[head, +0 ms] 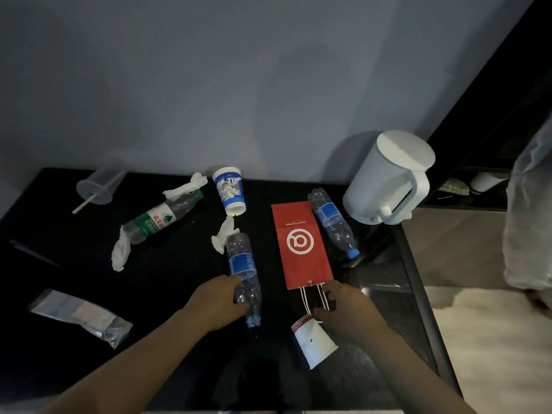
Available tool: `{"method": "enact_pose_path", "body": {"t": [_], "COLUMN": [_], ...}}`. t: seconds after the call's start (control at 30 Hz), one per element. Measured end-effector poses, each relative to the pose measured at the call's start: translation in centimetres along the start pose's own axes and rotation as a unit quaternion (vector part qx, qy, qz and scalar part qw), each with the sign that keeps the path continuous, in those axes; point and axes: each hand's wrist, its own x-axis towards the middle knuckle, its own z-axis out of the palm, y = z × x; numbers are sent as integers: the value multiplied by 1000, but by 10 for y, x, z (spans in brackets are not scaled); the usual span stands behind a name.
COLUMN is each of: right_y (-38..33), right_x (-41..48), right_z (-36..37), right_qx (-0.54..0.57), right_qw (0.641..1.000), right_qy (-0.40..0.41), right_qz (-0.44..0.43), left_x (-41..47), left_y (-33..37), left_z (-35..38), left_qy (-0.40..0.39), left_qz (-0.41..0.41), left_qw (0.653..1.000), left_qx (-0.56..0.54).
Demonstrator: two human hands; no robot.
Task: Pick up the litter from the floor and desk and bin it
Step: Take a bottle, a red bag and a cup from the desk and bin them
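Blue-label water bottle (243,264), clear and capped in blue, lying near the middle of the black desk (167,288) with its cap toward the near edge; the left hand (219,303) grasps its lower half, fingers curled round the plastic. Crumpled tissue (223,236), white, touching the same bottle's far end on its left. Cotti Coffee paper bag (301,245), red with a white logo, lying flat just right of that bottle; its white cord handles point to the near side, and the right hand (340,306) has fingers curled over them, gripping. White paper cup (313,340), on its side at the near edge, just beside the right hand's thumb. Second blue-label bottle (333,222), lying along the bag's right edge, cap toward the near right. Blue-and-white paper cup (230,191), on its side at the far middle of the desk, close to the wall (209,85). Green-label bottle (158,218), lying aslant to the left, green cap at its far end; twisted tissue (186,186) lies against that cap, and long tissue (121,252) lies against the bottle's base. Clear plastic cup (95,188) with lid and straw, on its side at the far left. Silver foil wrapper (80,315), flat at the near left, well apart from the rest. White electric kettle (388,177), upright at the far right corner of the desk.
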Motion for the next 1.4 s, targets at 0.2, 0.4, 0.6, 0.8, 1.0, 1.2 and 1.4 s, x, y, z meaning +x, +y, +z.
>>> {"method": "enact_pose_path", "body": {"t": [0.2,0.4,0.6,0.8,1.0,1.2,1.4], "right_y": [4,7,13,14,19,22,18], "right_x": [1,4,3,6,13,16,22], "right_z": [26,50,61,69,76,80,75], "right_qx": [9,39,47,32,16,34,74], "right_qw": [1000,997,995,993,991,989,986], "right_qy": [-6,-17,-45,-69,-93,-103,-105], "right_qz": [25,61,81,90,96,99,108], "left_x": [20,42,68,82,89,90,93], "left_y": [-9,-6,5,10,4,-4,-7], "left_z": [12,23,29,36,42,47,51], "left_qy": [-13,-9,3,15,2,-10,-27], "left_qz": [-41,-91,-161,-216,-224,-242,-261], "left_qw": [999,993,985,974,971,961,947], "left_qx": [-20,-70,-67,-63,-89,-134,-185]}}
